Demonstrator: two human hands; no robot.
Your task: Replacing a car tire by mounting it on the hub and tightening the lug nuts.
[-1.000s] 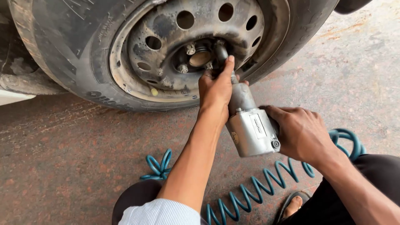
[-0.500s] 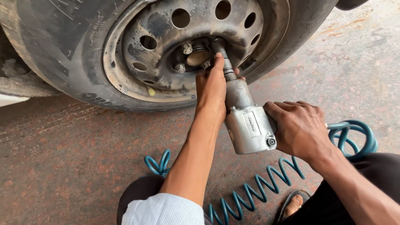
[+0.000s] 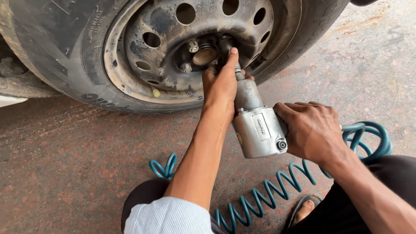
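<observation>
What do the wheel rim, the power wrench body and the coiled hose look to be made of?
Wheel rim: apparently painted steel, worn dull with rust patches and grime. Power wrench, gripped by the right hand and steadied by the left hand: looks like cast metal, matte silver-grey with scuffs. Coiled hose: probably flexible plastic, glossy teal, holding a springy spiral.

— The impact wrench (image 3: 259,132)?
— Dull grey metal, scuffed and matt.
— And the wheel rim (image 3: 143,65)?
— Steel, rusty, grimy and rough, ringed by a matt black rubber tyre (image 3: 65,52).
— The hose (image 3: 277,190)?
— Smooth teal plastic coil, lying on a coarse, stained concrete floor (image 3: 65,164).
</observation>
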